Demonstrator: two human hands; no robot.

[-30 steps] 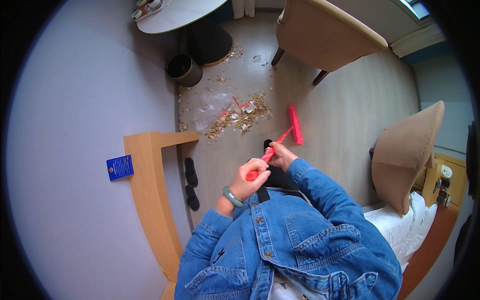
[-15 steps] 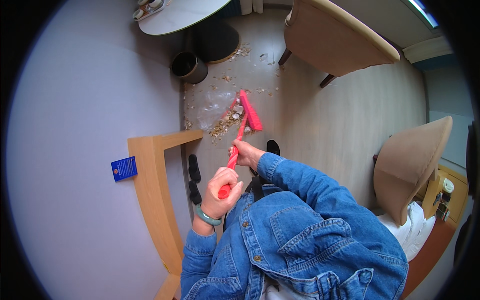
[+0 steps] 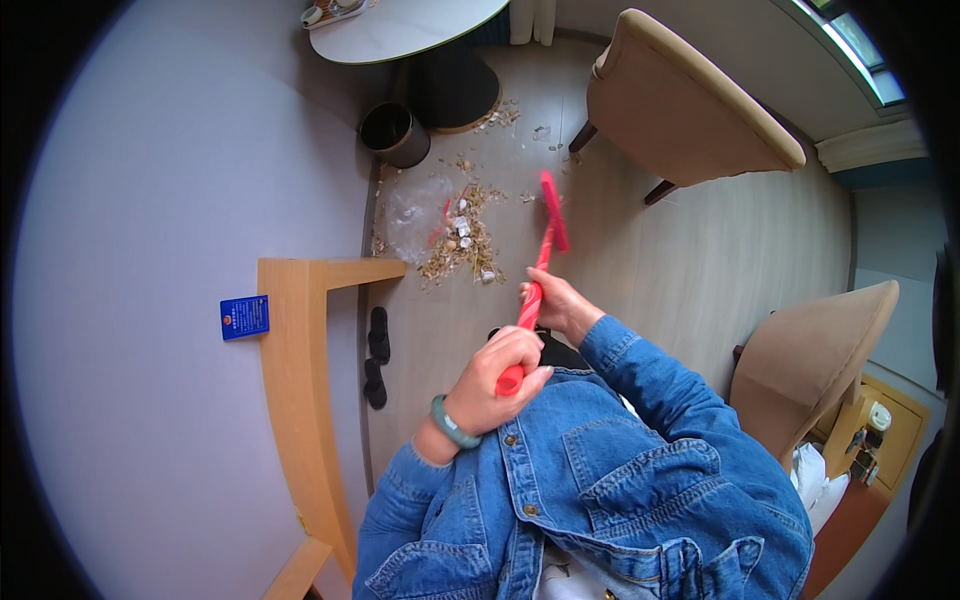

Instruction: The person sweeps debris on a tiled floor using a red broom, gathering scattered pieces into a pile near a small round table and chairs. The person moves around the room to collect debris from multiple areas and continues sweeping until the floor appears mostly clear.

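Observation:
A broom [image 3: 553,215] with a pink-red head and a red-and-white striped handle is in both my hands. My left hand [image 3: 497,377], with a green bangle at its wrist, wraps round the top end of the handle. Lower down the handle, my right hand [image 3: 559,303] grips it. The blurred broom head stands to the right of a debris pile [image 3: 465,240] of small tan bits and white crumpled scraps, apart from it. Against the pile's left side lies a clear plastic bag [image 3: 412,215] with some red on it.
A black bin [image 3: 396,136] stands by the left wall near the round table [image 3: 400,35]. Loose bits lie around the table's dark base [image 3: 462,95]. Tan chairs [image 3: 690,100] stand at the right; a wooden frame [image 3: 300,380] and black slippers [image 3: 376,360] are at the left.
The broom head has moved right, from on the pile to beside it, and both hands have shifted right with the handle. More of the pile shows now.

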